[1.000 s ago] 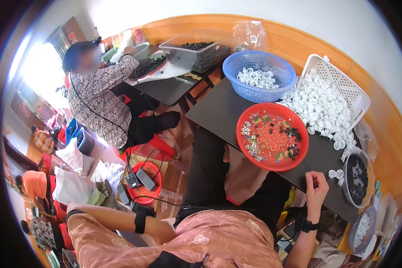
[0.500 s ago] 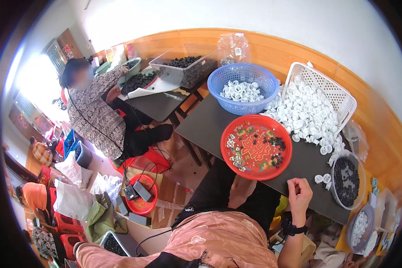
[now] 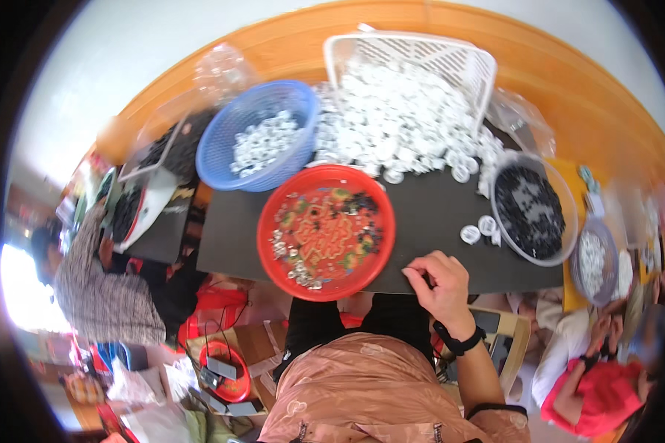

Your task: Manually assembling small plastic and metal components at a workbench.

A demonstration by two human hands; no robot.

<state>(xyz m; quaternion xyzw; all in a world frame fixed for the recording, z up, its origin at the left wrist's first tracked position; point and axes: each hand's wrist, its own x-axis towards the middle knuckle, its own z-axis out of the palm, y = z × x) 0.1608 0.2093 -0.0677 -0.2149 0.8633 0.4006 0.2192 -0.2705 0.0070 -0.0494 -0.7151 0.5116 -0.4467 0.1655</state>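
The fingers (image 3: pixel 437 264) of our right hand (image 3: pixel 443 288) were loosely curled, and we could not tell if they held anything. Our left hand was out of sight. Just to the left, on our black table (image 3: pixel 436 214), sat a red tray (image 3: pixel 389 240) with black bits (image 3: pixel 363 203) and clear bits (image 3: pixel 303 277). Round white pieces (image 3: pixel 470 235) lay nearby.

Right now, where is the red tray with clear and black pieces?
The head view shows the red tray near centre on the dark table at its near edge, left of the right hand, with the blue basket behind it to the left.
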